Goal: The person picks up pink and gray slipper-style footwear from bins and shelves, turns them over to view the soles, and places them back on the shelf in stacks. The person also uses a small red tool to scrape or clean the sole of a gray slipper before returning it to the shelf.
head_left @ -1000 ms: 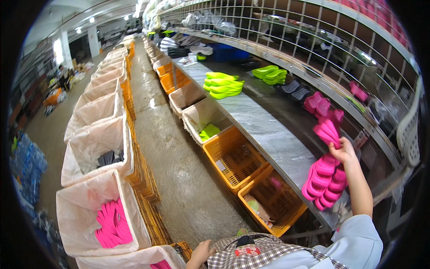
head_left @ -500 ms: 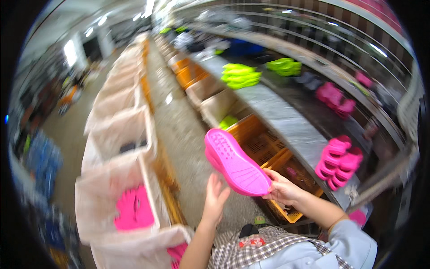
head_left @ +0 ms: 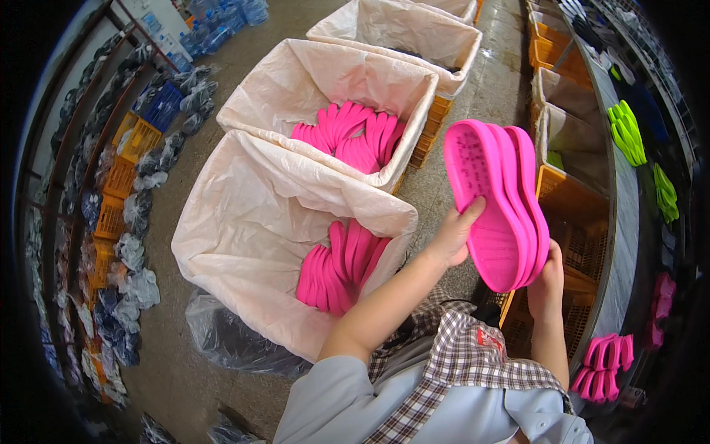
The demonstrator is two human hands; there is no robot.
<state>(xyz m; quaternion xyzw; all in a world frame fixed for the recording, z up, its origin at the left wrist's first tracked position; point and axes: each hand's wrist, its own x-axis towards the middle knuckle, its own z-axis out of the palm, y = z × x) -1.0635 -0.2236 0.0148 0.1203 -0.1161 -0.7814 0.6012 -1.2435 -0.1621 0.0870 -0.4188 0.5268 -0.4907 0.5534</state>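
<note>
Between my two hands is a stack of three bright pink shoe soles (head_left: 488, 214), tilted upright with the patterned inner face toward me. My left hand (head_left: 456, 235) grips the left edge, its thumb lying on the front sole. At the lower right edge, my right hand (head_left: 548, 285) is wrapped around the stack, its fingers partly hidden behind. Left of my forearm stands a crate lined with pale cloth (head_left: 222, 200), holding more pink soles (head_left: 340, 266). A second lined crate (head_left: 296, 70) behind it also has pink soles (head_left: 351, 133) piled inside.
To my right runs a long grey bench (head_left: 621, 251) with pink strapped pieces (head_left: 603, 362) and green ones (head_left: 627, 133). Orange crates (head_left: 573, 200) sit below it. At far left are shelves and bagged goods (head_left: 137, 244); a clear plastic bag (head_left: 229, 333) lies by the near crate.
My view has swung left and down toward the lined crates. My left hand, earlier apart from the soles, now grips them. The stack is turned more upright and its three layers show.
</note>
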